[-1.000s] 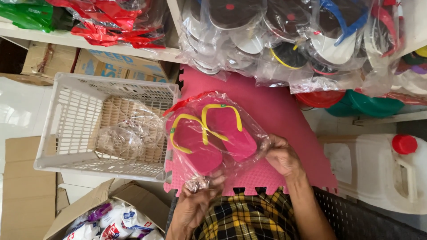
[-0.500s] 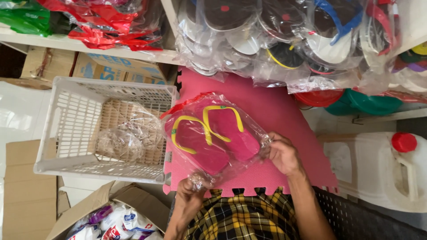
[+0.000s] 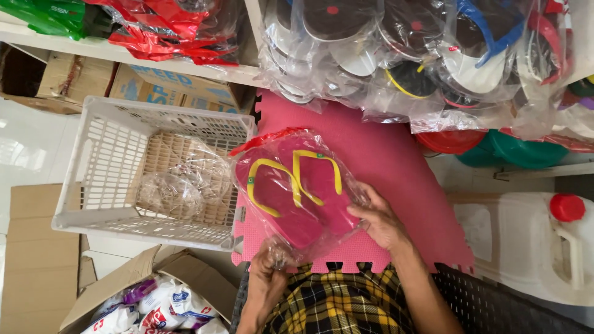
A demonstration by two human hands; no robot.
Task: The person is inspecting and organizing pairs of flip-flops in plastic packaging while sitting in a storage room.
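Clear bag (image 3: pixel 297 192) with pink yellow-strapped flip-flops (image 3: pixel 294 188) at frame centre, on pink foam mat (image 3: pixel 396 161). Left hand (image 3: pixel 269 269) fingers pinched on bag's lower end. Right hand (image 3: pixel 377 219) fingers curled, gripping bag's right edge. White basket (image 3: pixel 93 179) at left.

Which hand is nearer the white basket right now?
Left. The left hand pinches the slipper bag's end just below the white basket's corner; the right hand holds the bag's far side.
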